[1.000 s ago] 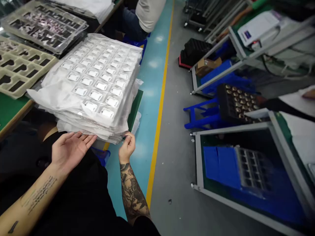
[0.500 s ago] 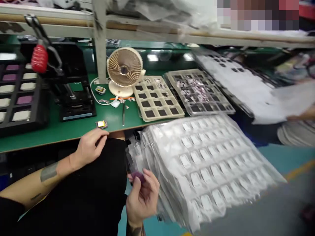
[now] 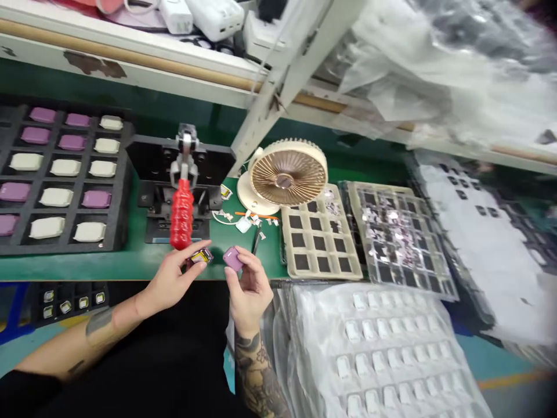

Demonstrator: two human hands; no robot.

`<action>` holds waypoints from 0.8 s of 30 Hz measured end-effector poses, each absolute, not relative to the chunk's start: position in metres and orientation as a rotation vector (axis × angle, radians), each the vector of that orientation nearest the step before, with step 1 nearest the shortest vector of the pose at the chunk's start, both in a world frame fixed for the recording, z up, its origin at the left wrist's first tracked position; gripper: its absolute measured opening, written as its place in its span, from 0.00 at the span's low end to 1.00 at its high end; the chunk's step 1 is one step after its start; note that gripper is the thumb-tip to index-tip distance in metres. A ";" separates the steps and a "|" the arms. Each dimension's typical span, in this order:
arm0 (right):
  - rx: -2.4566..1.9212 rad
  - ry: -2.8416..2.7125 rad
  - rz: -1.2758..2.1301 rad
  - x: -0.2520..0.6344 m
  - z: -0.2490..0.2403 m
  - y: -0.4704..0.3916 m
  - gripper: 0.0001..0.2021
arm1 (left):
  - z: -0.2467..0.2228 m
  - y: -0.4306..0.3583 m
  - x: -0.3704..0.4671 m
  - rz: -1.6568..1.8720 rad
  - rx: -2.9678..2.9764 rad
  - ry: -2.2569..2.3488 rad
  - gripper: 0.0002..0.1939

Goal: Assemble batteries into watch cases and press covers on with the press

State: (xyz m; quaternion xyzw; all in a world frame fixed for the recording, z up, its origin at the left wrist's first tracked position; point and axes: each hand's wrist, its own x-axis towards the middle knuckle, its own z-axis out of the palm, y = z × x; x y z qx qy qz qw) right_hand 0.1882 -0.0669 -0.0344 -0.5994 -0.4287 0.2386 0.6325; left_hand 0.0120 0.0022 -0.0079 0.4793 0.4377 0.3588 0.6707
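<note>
Between thumb and fingers, my left hand (image 3: 176, 276) grips a small electronic module (image 3: 201, 256) with a yellow face and dark rim, just over the bench's front edge. A purple rounded-square cover (image 3: 232, 259) is pinched in my right hand (image 3: 250, 290), a short gap to the right of the module. Behind my left hand stands a black toggle press (image 3: 161, 209) with a red ribbed handle (image 3: 181, 215). Metal tweezers (image 3: 256, 239) lie on the green bench (image 3: 143, 264) behind the purple cover.
A black foam tray (image 3: 124, 232) of purple and white covers is at left. A beige fan (image 3: 285, 177) stands behind compartment trays (image 3: 319, 271). Stacked plastic trays (image 3: 313, 348) of white pieces sit at front right. A shelf post (image 3: 270, 107) slants above the bench.
My right hand has brought the purple cover up from beside the stacked trays to the bench edge. My left hand has picked up the module from the bench. The view has turned left.
</note>
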 end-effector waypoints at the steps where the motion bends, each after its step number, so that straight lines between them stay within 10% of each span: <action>1: -1.346 -1.013 0.564 0.186 -0.032 -0.059 0.14 | -0.006 0.005 0.009 0.810 0.996 0.978 0.20; 24: -1.173 -1.628 0.549 0.156 -0.025 -0.001 0.20 | -0.010 0.015 -0.016 1.032 0.810 0.719 0.24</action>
